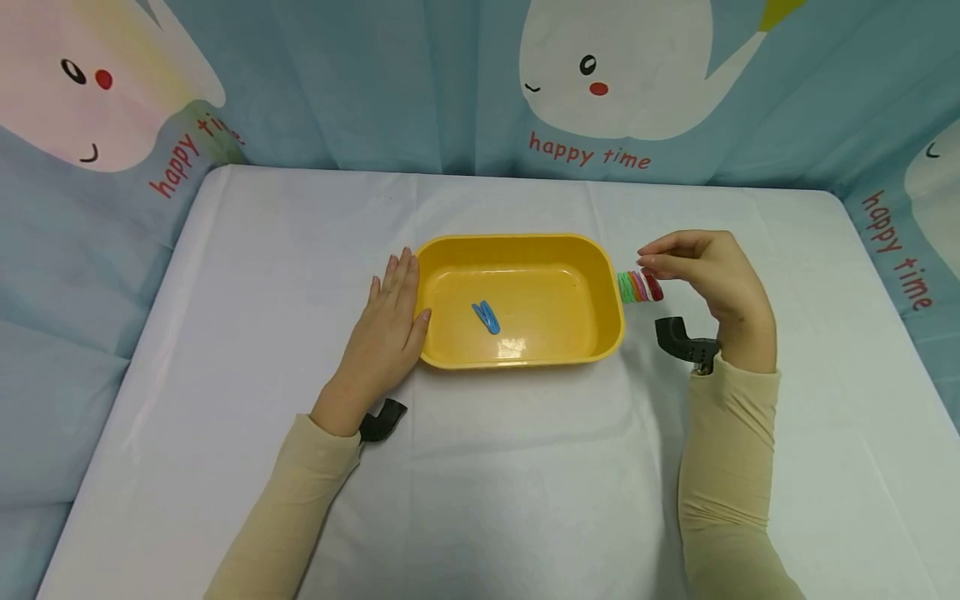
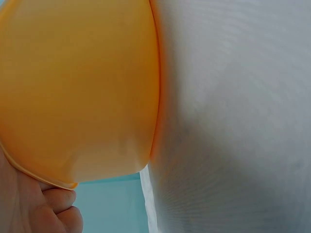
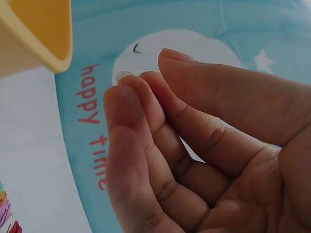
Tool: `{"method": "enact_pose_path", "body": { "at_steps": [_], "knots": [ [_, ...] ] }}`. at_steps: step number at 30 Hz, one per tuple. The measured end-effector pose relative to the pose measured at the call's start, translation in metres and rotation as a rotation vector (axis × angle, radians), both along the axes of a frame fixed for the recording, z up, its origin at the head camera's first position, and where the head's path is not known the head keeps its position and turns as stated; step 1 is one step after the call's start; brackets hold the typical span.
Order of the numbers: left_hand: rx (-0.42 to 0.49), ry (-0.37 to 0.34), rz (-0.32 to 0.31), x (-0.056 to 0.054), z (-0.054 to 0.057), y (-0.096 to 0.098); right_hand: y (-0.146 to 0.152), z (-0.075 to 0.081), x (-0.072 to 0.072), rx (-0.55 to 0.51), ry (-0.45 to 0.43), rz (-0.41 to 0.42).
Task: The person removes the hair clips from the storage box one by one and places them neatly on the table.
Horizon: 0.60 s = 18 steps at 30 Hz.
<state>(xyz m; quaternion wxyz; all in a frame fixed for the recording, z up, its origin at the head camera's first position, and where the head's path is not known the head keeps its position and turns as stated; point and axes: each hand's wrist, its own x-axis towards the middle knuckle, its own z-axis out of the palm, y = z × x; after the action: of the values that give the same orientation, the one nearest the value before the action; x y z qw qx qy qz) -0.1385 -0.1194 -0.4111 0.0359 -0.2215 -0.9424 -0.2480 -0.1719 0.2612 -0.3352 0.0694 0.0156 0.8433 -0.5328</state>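
A yellow plastic tray (image 1: 517,360) stands in the middle of the table, with blue snap hair clips (image 1: 487,317) lying on its floor. My left hand (image 1: 382,333) rests on the tray's left rim, fingers extended and thumb lying by the edge. The left wrist view has the tray's side wall (image 2: 82,97) close up, with fingers at its rim. Over a row of hair clips (image 1: 639,287) hovers my right hand (image 1: 708,271), its fingers bent and the thumb apart from them, with nothing between. That row, green, orange, purple, white and red, lies right by the tray's right end.
A white cloth covers the table (image 1: 517,483). Blue curtains (image 1: 375,92) printed with white whales hang behind and at the sides. Each wrist carries a black mount, one at the left (image 1: 383,421) and one at the right (image 1: 684,342).
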Motion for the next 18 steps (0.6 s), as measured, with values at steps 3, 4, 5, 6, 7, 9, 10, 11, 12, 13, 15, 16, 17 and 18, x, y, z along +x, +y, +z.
{"method": "enact_pose_path", "body": {
  "at_steps": [3,4,5,6,7,9,10,11,12,13,15,16,17,18],
  "knots": [
    [0.003,-0.004,0.001,0.0,0.0,0.0,-0.003,0.002,0.001,0.015,-0.013,0.006],
    [0.003,-0.006,0.0,0.0,0.0,0.0,-0.003,0.002,0.002,0.019,-0.018,0.009],
    [0.004,-0.01,-0.001,0.0,0.0,0.001,-0.004,0.003,0.002,0.023,-0.022,0.011],
    [0.001,-0.012,-0.001,0.0,0.0,0.001,-0.005,0.003,0.003,0.025,-0.027,0.013],
    [-0.002,-0.016,-0.001,0.0,0.0,0.002,-0.007,0.003,0.003,0.03,-0.029,0.017],
    [-0.011,-0.021,0.001,0.0,0.0,0.002,-0.011,0.004,0.003,0.036,-0.027,0.031],
    [-0.013,-0.022,0.003,0.0,0.0,0.002,-0.013,0.004,0.003,0.038,-0.028,0.037],
    [-0.018,-0.022,0.005,0.0,0.0,0.002,-0.016,0.004,0.003,0.042,-0.03,0.045],
    [-0.021,-0.022,0.007,0.0,0.001,0.002,-0.019,0.004,0.002,0.047,-0.034,0.054],
    [-0.024,-0.023,0.007,0.001,0.001,0.002,-0.022,0.004,0.002,0.054,-0.039,0.063],
    [-0.029,-0.024,0.009,0.001,0.002,0.001,-0.029,0.004,0.0,0.063,-0.051,0.084],
    [-0.03,-0.023,0.01,0.001,0.002,0.001,-0.032,0.005,-0.001,0.069,-0.057,0.094],
    [-0.032,-0.023,0.011,0.001,0.003,0.0,-0.036,0.005,-0.003,0.072,-0.057,0.107],
    [-0.032,-0.021,0.012,0.001,0.003,0.0,-0.039,0.006,-0.004,0.071,-0.058,0.12]
  ]
}}
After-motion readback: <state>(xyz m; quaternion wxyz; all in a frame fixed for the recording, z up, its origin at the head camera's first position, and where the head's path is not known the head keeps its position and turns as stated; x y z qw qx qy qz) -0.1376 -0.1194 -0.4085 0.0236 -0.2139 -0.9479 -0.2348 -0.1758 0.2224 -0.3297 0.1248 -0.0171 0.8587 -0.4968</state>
